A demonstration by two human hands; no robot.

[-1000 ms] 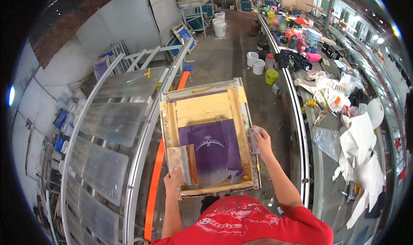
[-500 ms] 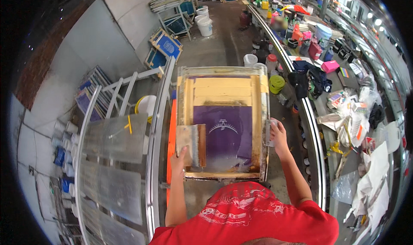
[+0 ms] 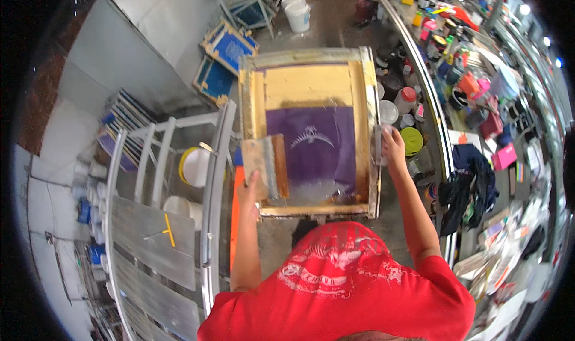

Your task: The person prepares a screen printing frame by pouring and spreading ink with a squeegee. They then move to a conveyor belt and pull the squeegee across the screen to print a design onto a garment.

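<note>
A screen-printing frame (image 3: 368, 131) is held out in front of me, between the rack and the long table. Its mesh has a purple panel (image 3: 323, 164) with a pale crescent-like design, and yellowish tape (image 3: 308, 84) covers the far part. Along the left inner side lies a squeegee (image 3: 259, 161) with a broad pale board and a brown edge. My left hand (image 3: 248, 188) is closed on the squeegee's near end, at the frame's left side; its fingers are partly hidden. My right hand (image 3: 392, 146) grips the frame's right side rail, fingers wrapped around the outer edge.
To the left, a metal rack (image 3: 215, 191) bears clear sheets (image 3: 150, 239) with a yellow T-shaped tool (image 3: 169, 230). Blue screens (image 3: 230, 47) and white buckets (image 3: 297, 16) stand farther on. The right-hand table holds dark cloth (image 3: 470, 182), a pink box (image 3: 504, 157) and several containers.
The frame sits higher in view, still held by both hands with the squeegee. The rack's sheets and the table's cloth have shifted toward me, as if I have moved forward along the aisle.
</note>
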